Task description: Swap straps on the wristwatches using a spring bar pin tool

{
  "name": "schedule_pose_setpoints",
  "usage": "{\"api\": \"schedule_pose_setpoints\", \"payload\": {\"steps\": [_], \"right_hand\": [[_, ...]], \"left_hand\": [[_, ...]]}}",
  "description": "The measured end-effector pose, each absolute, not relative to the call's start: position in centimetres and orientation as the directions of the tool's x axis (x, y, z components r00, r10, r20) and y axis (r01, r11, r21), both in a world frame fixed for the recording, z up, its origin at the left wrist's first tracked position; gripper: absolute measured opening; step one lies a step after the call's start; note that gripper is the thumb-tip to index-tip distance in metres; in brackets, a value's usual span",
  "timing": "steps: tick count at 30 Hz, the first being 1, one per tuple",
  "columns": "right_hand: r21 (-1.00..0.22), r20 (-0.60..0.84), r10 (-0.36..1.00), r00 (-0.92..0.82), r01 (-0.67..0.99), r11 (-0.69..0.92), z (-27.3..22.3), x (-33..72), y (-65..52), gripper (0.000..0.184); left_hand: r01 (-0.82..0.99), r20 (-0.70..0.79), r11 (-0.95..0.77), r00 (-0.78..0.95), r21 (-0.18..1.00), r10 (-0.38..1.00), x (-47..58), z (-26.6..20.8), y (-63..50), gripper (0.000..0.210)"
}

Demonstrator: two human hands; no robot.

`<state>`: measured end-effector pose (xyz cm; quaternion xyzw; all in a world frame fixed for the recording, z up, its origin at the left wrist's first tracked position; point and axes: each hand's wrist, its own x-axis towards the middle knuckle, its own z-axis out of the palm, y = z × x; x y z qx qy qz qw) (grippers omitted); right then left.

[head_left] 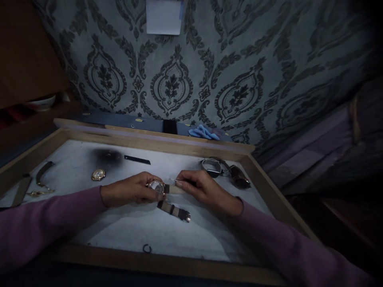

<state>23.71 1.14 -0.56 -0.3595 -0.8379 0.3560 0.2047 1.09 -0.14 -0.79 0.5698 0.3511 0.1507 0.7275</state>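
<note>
My left hand [137, 189] is closed around a round watch case [156, 186], thumb across its lower edge. A pale-backed watch strap [176, 189] reaches from the case toward my right hand [203, 187]. The right fingertips pinch a thin, shiny metal piece [172, 179] just above that strap; its exact kind is too small to tell. Just below the hands lies a dark strap piece with a buckle [174, 210]. Left of my left hand rests a gold-rimmed watch case without a strap [98, 174].
A wooden-rimmed tray [167, 257] surrounds the work. Inside lie a dark flat blade-like strip [137, 160], a curved strap [43, 174], a gold chain-like piece [40, 193], another watch [211, 166], sunglasses [238, 176] and a small black ring [147, 248]. A blue cloth [203, 132] lies behind.
</note>
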Motion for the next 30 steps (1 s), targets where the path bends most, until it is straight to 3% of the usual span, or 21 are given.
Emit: {"api": "schedule_pose_setpoints", "payload": {"steps": [30], "right_hand": [[-0.668, 0.161, 0.715, -0.68, 0.458, 0.586, -0.79, 23.43, 0.81, 0.023]], "left_hand": [[0.208, -0.379, 0.32, 0.593, 0.924, 0.71, 1.85, -1.18, -0.46, 0.021]]}}
